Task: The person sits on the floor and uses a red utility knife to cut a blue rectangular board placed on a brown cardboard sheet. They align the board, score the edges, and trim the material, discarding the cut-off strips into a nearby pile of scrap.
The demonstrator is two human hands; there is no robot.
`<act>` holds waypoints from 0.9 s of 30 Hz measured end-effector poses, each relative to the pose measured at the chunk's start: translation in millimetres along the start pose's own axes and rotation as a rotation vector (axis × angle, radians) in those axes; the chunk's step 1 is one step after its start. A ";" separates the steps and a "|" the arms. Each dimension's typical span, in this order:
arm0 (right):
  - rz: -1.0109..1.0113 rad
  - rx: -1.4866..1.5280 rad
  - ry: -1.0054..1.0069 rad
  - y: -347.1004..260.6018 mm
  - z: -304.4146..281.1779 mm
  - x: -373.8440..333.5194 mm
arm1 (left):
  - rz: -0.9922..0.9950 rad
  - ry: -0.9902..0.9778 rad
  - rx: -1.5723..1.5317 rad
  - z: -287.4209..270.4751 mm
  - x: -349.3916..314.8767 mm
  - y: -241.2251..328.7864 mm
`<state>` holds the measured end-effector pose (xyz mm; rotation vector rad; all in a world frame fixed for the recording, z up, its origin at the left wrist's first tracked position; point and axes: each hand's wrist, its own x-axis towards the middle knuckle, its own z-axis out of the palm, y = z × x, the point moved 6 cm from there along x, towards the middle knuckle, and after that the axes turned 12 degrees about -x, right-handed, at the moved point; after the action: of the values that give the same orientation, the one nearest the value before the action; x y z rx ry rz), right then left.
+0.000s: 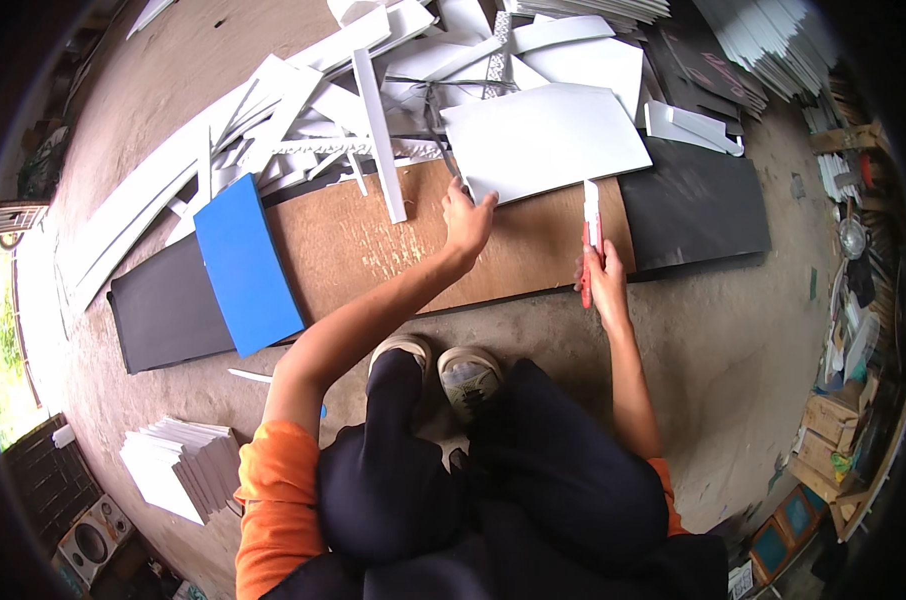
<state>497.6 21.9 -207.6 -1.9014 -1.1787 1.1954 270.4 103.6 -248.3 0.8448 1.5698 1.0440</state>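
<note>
White board [548, 140]: likely light, stiff; best held by edges. Left fingers [457, 197] at corner, hold unclear; right fingers [595, 263] grip red cutter [593, 232].

The grey-brown floor [733, 370] is supporting black sheeting [693, 212]. White offcuts [377, 130] are lying heaped along the sheeting's far side; a white strip [250, 376] and a stack of white panels [178, 465] are resting at the near left.

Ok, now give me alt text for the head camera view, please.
Someone's right hand holds a red cutter, the blade pointing away, while the left hand is at the near left corner of a white sheet. Nearby are a brown board, a blue sheet and piled white offcuts.
</note>
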 end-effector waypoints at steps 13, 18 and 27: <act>-0.048 0.302 0.073 -58.4 -24.8 -21.4 | -0.223 -0.049 -0.360 -31.6 -31.9 11.6; -0.067 0.359 -0.006 -66.9 18.1 -8.6 | -0.211 -0.024 -0.382 -129.4 -93.8 -21.9; -0.115 0.197 -0.419 -106.0 153.8 -19.8 | 0.083 0.179 0.091 -249.8 -107.6 -35.9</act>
<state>315.1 53.6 -176.7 -1.4589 -1.3041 1.6301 51.3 -58.7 -217.8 0.9057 1.7562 1.1408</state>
